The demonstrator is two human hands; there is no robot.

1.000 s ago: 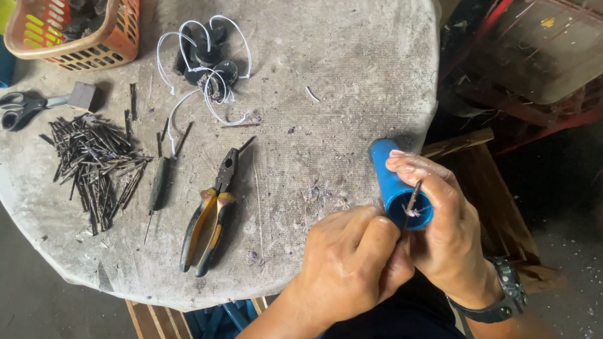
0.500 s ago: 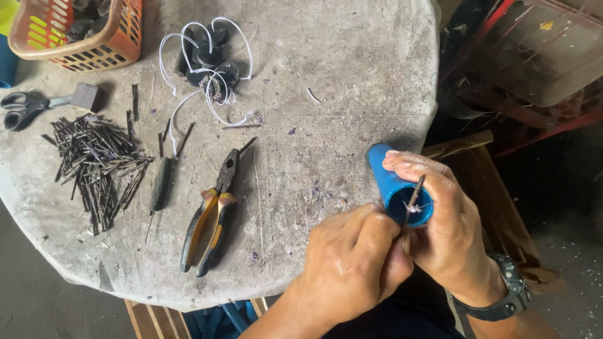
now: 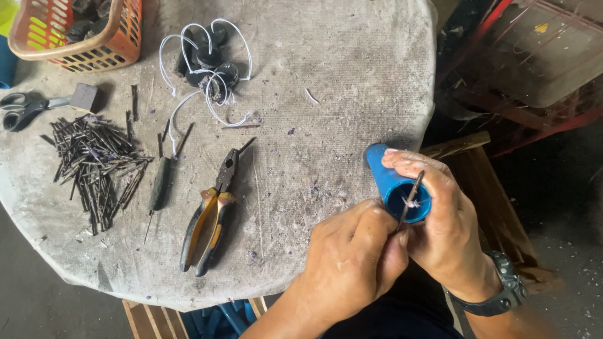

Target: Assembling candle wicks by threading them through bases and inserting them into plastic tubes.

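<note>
Right hand (image 3: 449,226) wrapped around blue tube (image 3: 392,182) at lower right of frame, long axis slanting up-left, open mouth facing down-right. Left hand (image 3: 352,257) just below-left, grip pinched closed on thin dark rod (image 3: 409,202) crossing tube mouth. Rod tip and small pale thing inside hard to make out

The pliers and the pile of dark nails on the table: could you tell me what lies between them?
In the head view, a slim dark-handled awl lies between the pliers and the nail pile.
</note>
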